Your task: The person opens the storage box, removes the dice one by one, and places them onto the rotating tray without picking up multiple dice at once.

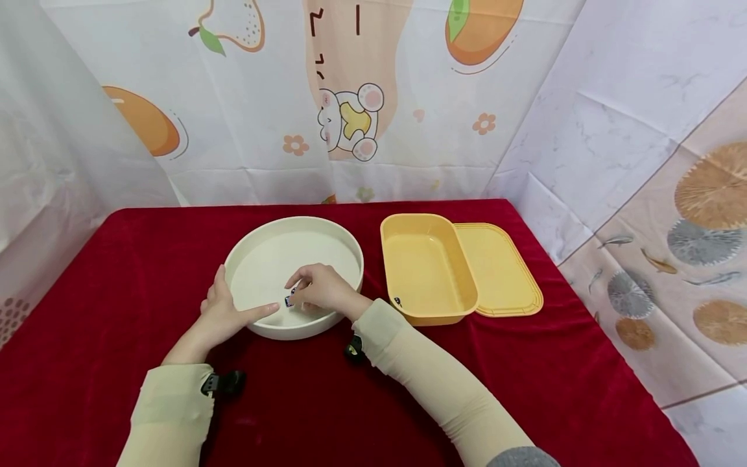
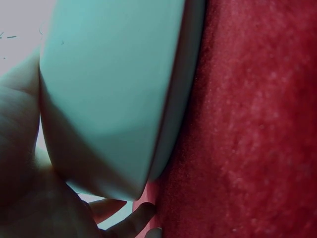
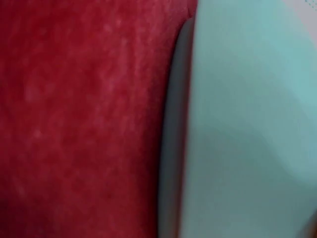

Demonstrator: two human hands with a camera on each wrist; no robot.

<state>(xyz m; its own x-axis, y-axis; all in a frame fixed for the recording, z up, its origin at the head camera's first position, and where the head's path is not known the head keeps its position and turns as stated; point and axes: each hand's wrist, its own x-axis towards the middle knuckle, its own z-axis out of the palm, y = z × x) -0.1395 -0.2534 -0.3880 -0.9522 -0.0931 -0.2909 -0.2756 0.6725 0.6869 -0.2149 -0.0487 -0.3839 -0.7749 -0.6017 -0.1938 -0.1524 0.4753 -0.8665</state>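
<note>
A round cream tray (image 1: 292,329) with a raised wall sits left of centre. My left hand (image 1: 224,314) holds its near left side, thumb reaching over the rim and the other fingers along the outside. In the left wrist view, those fingers (image 2: 131,223) lie around the tray wall (image 2: 114,99). Inside the tray my right hand (image 1: 321,287) bends down, fingertips pinching a small blue-and-white piece (image 1: 288,301); its kind is too small to tell. Only the tray's outer wall (image 3: 237,124) and red cloth fill the right wrist view; the fingers are hidden there.
Right of the tray stands an open yellow box (image 1: 428,266), a small dark piece (image 1: 398,301) in its near left corner. A flat yellow lid (image 1: 502,269) lies beside the box, partly behind it. Red cloth (image 1: 303,402) covers the table; a printed curtain (image 1: 251,130) hangs behind.
</note>
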